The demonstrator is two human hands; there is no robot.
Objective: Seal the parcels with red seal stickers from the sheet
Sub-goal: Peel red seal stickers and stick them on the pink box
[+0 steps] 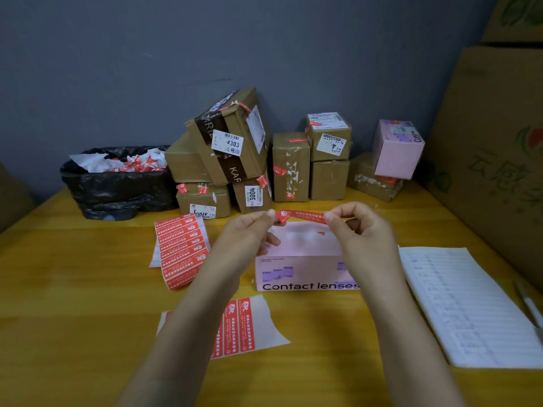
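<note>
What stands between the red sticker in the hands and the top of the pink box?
Nothing visible. The red sticker is pinched between the left hand and the right hand above the pink box; only the left hand's curled fingers hang near its top.

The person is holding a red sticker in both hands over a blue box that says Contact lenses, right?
Almost. The box is pink, not blue. The head view shows the left hand and the right hand each pinching one end of the red sticker over that box, which is marked Contact lenses.
</note>
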